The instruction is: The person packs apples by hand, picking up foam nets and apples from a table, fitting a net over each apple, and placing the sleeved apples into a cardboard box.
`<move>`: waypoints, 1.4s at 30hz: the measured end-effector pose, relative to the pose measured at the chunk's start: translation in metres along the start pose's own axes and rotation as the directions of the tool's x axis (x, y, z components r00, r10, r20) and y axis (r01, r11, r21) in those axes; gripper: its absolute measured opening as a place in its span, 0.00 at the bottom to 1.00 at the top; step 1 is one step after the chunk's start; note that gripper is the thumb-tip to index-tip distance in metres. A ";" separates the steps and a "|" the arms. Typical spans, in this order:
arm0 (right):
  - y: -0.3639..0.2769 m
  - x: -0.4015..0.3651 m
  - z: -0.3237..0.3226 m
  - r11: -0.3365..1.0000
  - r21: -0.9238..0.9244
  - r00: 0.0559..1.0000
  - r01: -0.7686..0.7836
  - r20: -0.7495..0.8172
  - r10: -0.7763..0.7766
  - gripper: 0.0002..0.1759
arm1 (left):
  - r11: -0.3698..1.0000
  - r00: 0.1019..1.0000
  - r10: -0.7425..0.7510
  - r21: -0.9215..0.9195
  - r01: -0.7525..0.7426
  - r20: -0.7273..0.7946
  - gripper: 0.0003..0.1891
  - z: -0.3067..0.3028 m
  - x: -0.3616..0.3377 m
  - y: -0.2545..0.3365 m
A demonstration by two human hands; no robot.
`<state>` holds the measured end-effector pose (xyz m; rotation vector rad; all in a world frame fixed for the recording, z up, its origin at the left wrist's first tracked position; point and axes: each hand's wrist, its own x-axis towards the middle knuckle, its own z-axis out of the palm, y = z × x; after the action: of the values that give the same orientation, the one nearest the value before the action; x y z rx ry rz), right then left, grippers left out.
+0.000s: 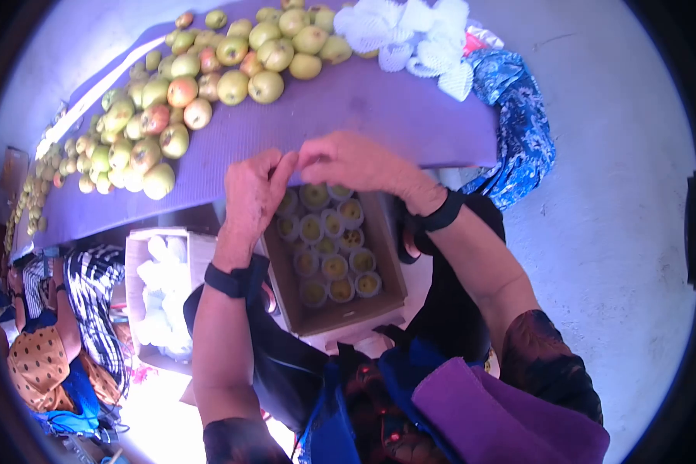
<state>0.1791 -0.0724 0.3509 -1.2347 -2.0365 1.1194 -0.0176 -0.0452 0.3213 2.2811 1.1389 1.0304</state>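
Observation:
My left hand (254,189) is closed, its thumb against the curled fingers, above the near edge of the purple table. Close beside it, my right hand (352,160) has its fingers bent and pressed together, the tips almost meeting the left thumb. Whatever they may hold is too small or hidden to make out. Under both hands sits an open cardboard box (349,315) with rows of apples (334,267) in white foam nets. My hands and the table edge cover the box's far end.
A pile of loose green and reddish apples (182,91) spreads over the purple table (410,108). White foam nets (406,31) lie at its right end, beside a blue patterned cloth (510,100). A second box (135,271) holds more nets. Another person (42,348) sits at left.

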 end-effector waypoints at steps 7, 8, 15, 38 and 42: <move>0.013 0.004 0.010 0.962 -0.223 0.977 0.157 -0.106 -0.184 0.16 | 0.998 0.998 -0.054 0.030 0.054 0.016 0.09 0.003 0.007 0.003; 0.015 0.004 0.010 0.961 -0.243 0.985 0.131 -0.079 -0.154 0.17 | 0.998 0.998 -0.068 -0.004 0.069 0.016 0.08 0.004 0.008 0.002; 0.025 0.009 0.014 0.931 -0.308 0.959 0.198 -0.138 -0.249 0.17 | 0.992 0.992 -0.129 0.003 0.129 -0.007 0.05 0.003 0.016 -0.004; 0.016 0.081 -0.018 0.843 -0.529 0.816 -0.098 -0.527 -0.236 0.24 | 0.989 0.988 -0.142 0.034 0.144 -0.057 0.07 -0.012 0.011 -0.011; 0.019 0.102 -0.015 0.823 -0.565 0.821 -0.069 -0.500 -0.275 0.24 | 0.990 0.991 -0.129 0.044 0.131 -0.044 0.08 -0.014 0.010 -0.016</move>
<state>0.1524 0.0290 0.3430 -1.4695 -1.9582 0.0188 -0.0321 -0.0276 0.3251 2.1976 1.3222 1.0144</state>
